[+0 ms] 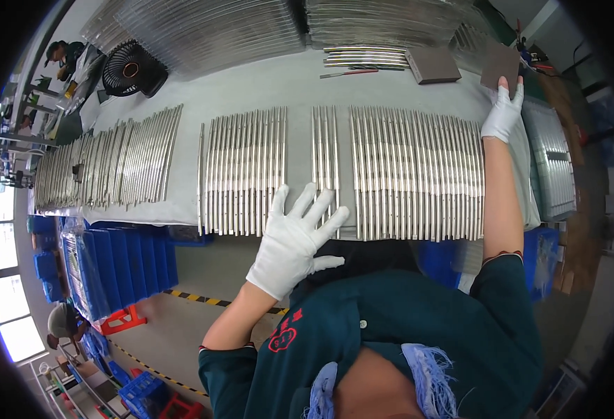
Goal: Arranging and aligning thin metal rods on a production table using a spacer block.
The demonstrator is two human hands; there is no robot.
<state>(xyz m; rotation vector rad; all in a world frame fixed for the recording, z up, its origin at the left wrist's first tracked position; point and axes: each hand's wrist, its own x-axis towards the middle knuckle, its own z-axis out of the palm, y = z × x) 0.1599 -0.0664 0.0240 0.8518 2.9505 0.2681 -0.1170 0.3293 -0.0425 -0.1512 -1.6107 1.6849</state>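
Slim, shiny metal rods lie side by side in groups on a pale covered table. My left hand (296, 237), in a white glove, is open with fingers spread. Its fingertips reach over the near ends of a small middle group of rods (324, 143), beside the left-centre group (244, 167). At the far right, my right hand (504, 119), in a white glove with bare fingertips, is closed on a grey-brown rectangular block (500, 64). A wide group of rods (419, 174) lies between my hands.
A similar block (433, 65) sits at the back beside several rods (365, 56). Clear-wrapped stacks (216, 35) line the far edge. A black fan (134, 68) stands back left, more rods (111, 164) lie left, and blue crates (129, 265) stand below. Two other people are farther off.
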